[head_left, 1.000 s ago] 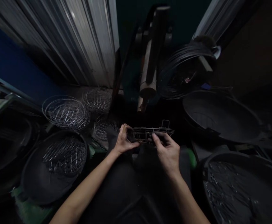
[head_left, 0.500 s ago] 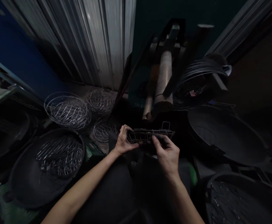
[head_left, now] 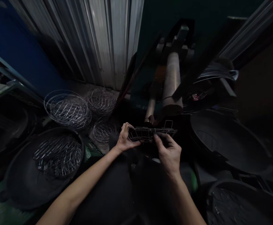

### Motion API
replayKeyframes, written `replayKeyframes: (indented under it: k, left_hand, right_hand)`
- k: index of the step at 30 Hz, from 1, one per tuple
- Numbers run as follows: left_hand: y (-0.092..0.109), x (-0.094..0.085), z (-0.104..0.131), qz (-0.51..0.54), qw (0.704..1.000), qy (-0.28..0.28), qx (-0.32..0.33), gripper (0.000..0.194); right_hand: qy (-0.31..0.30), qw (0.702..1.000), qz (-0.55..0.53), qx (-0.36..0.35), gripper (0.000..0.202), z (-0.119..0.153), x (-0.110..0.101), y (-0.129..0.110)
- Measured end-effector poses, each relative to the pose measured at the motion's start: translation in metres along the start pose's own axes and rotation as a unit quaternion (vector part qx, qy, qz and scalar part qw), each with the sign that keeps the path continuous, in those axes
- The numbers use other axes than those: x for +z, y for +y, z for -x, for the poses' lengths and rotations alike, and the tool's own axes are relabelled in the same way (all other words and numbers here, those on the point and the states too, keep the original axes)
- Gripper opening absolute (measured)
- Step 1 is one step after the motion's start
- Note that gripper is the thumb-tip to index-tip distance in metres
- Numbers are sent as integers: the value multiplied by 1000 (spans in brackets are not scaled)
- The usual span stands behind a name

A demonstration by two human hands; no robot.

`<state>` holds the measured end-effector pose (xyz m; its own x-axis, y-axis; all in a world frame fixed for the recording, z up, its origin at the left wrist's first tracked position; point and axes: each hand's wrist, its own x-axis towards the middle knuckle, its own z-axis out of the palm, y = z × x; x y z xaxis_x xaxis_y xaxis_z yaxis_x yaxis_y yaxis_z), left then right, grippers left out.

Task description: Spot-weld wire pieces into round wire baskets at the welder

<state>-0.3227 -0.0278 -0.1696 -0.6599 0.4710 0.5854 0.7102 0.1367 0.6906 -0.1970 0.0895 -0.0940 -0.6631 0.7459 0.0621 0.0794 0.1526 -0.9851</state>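
A small wire basket [head_left: 145, 133] with a squared wire loop rising at its right end is held level between both hands, below the cylinders of a dark machine [head_left: 173, 78]. My left hand [head_left: 126, 139] grips its left end, fingers on top and thumb along the lower edge. My right hand [head_left: 169, 150] pinches the near side right of the middle, thumb and fingers closed on the wires. The basket's far side is too dark to make out.
Round wire racks [head_left: 68, 109] lie on the floor at left. A black tub [head_left: 26, 181] of wire pieces stands nearer. At right are a wire coil [head_left: 216, 73], a wide black tub [head_left: 241, 143] and another tub [head_left: 234, 203] with small dark pieces.
The surroundings have shifted slightly in view, the machine toward the right. Both hands keep their hold on the basket, with almost no change in their grip.
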Motion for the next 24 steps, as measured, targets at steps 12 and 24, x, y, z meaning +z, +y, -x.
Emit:
replayKeyframes:
  k: [12,24]
  left_hand:
    - [-6,1,-14,-7,999,-20,-29,50]
    - [-20,-2,-18,-40,999,-25,5,53]
  right_hand:
    - [5,1000,-7,-8,31,-14,7,4]
    - [5,998,-57,-3,29,-13,12,11]
